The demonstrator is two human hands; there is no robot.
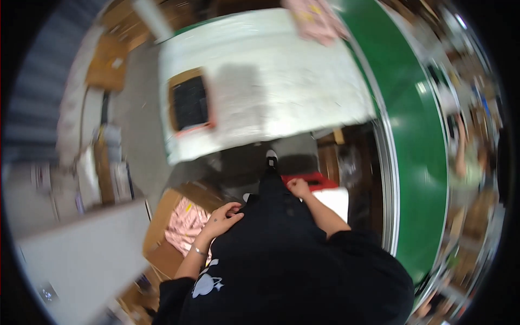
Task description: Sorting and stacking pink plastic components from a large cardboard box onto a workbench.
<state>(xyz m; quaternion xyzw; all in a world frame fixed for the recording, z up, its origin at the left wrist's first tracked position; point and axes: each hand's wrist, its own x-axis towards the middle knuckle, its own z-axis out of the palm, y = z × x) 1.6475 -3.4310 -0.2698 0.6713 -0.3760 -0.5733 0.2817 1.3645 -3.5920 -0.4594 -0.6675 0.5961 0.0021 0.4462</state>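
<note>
My left hand (225, 218) hangs by my left side in front of my black clothes, its fingers loosely bent, the thumb apart, nothing in it. Just left of it an open cardboard box (158, 230) holds pink shiny packages (186, 223). On my other side, my right hand (298, 188) is curled into a loose fist, with nothing visible in it. A red thing (320, 181) and a white flat surface (337, 203) lie beside and below it. I cannot tell whether it touches them.
Ahead stands a white-covered table (292, 70) bearing a cardboard box (172, 103) with a black thing (189, 103) inside, and pink packages (314, 21). A green conveyor-like surface (414, 162) with a metal rail runs along the right. At left are a grey-white tabletop (81, 254) and stacked cartons (103, 168).
</note>
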